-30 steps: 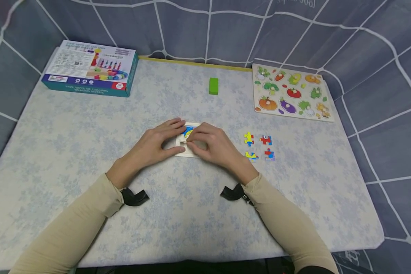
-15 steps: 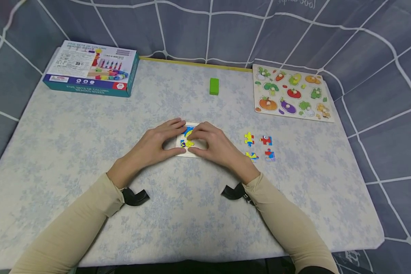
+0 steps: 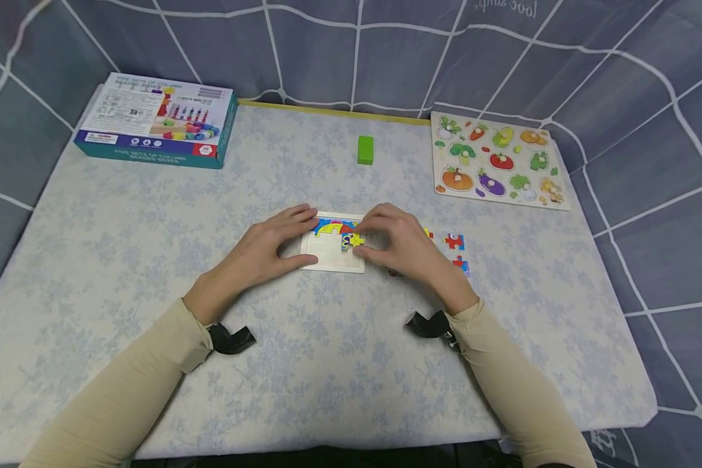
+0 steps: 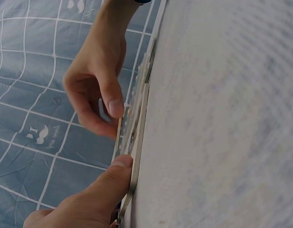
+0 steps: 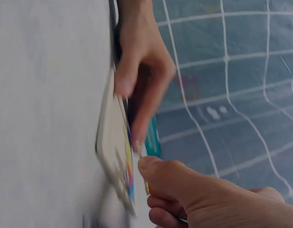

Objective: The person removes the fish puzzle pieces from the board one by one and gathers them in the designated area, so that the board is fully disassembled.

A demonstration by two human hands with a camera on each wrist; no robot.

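Note:
A small pale puzzle tray (image 3: 329,252) lies flat on the table, with blue, yellow and red pieces (image 3: 330,227) along its far side. My left hand (image 3: 260,244) holds the tray's left end, thumb at the near corner and fingers at the far one. In the left wrist view that thumb (image 4: 120,164) presses on the tray's edge. My right hand (image 3: 406,244) pinches a yellow-and-blue puzzle piece (image 3: 353,241) above the tray's right part. The right wrist view shows the pinched piece (image 5: 146,185) edge-on, apart from the tray.
Loose puzzle pieces (image 3: 454,242) lie right of my right hand, some partly hidden by it. Behind stand a green block (image 3: 365,150) and a vegetable peg board (image 3: 506,162). A boxed bead set (image 3: 155,120) occupies the far left corner, near hanging grey cloth.
My right hand has moved right, carrying the pinched piece from the tray's left part to its right. The tray's far row now shows more. My left hand stays in place.

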